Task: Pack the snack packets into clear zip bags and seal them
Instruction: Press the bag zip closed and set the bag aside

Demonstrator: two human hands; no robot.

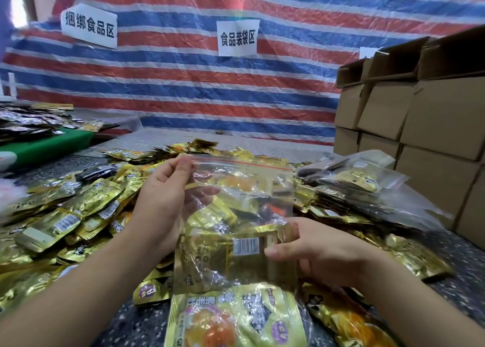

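The person's left hand pinches the upper left corner of a clear plastic zip bag with a red seal line, thumb and fingers closed on the film just below the zip. The right hand grips the bag's lower right edge, fingers curled on a gold foil snack packet with a white barcode that sits in the bag's bottom. Under and around both grips lies a heap of loose gold snack packets on the speckled dark table. Beyond the right hand, filled clear bags lie beside stacked brown cardboard boxes.

upright clear zip bag, gold snack packets inside
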